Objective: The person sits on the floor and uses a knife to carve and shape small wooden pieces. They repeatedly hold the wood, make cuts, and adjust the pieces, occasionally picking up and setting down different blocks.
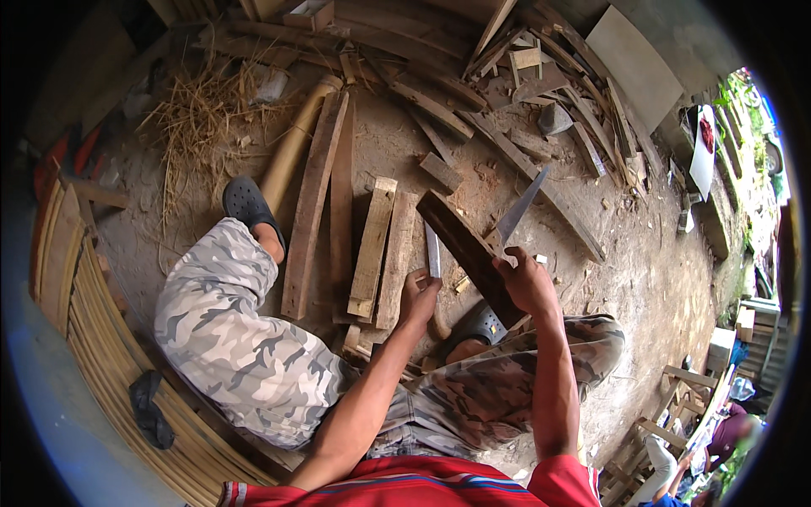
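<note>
My left hand (420, 296) is closed around a narrow pale metal strip (433, 252), which points away from me; its kind is not plain. To the right, my right hand (529, 283) grips the near part of a dark wooden plank (470, 251), which slants from far left to near right. Just beyond that hand, a handsaw (522, 207) shows its grey blade, with a bit of light wood at its base; the plank and my fingers partly hide it. Two short lighter timber pieces (372, 246) lie left of my left hand.
Long brown boards (316, 211) and a bamboo pole (297, 139) lie left of centre. Straw (207, 118) is heaped at far left, scrap wood (583, 101) at far right. Bent slats (127, 380) stand at my left. Another person (732, 435) is at lower right, beside wooden frames (667, 414).
</note>
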The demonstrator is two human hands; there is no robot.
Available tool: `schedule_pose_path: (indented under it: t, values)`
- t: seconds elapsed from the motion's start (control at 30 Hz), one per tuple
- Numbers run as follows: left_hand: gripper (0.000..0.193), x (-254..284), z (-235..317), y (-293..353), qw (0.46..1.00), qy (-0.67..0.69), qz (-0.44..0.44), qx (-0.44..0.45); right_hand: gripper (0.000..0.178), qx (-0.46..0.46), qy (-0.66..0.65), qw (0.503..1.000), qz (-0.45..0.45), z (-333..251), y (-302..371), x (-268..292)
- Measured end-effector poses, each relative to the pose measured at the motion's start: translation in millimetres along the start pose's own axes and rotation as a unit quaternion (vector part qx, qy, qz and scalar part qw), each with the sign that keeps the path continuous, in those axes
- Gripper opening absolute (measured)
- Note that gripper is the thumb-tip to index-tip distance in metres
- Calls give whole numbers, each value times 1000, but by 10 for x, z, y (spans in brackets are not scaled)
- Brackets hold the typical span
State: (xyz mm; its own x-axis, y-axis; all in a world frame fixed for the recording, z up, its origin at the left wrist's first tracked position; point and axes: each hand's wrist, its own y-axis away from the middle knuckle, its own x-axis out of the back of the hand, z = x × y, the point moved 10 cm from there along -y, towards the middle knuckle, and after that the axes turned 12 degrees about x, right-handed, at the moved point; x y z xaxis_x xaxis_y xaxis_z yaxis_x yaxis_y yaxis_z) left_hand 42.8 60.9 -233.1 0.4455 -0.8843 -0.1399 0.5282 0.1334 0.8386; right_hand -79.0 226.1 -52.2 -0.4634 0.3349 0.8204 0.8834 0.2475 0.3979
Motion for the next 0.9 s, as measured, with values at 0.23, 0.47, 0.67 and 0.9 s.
schedule_pose_path:
  t: [0.23,0.47,0.67,0.9]
  values:
    - [66,-440,444,490,987,41,-149,45,40,44,-98,994,-13,-256,64,-70]
    - [47,-338,324,321,988,66,-136,23,52,69,-66,992,-77,-333,-24,-447]
    - [58,-249,148,85,993,-53,-107,-9,58,87,-61,991,-87,-309,-39,-558]
    - [56,-295,262,184,996,-18,-78,33,57,64,-62,995,-53,-237,-35,-520]
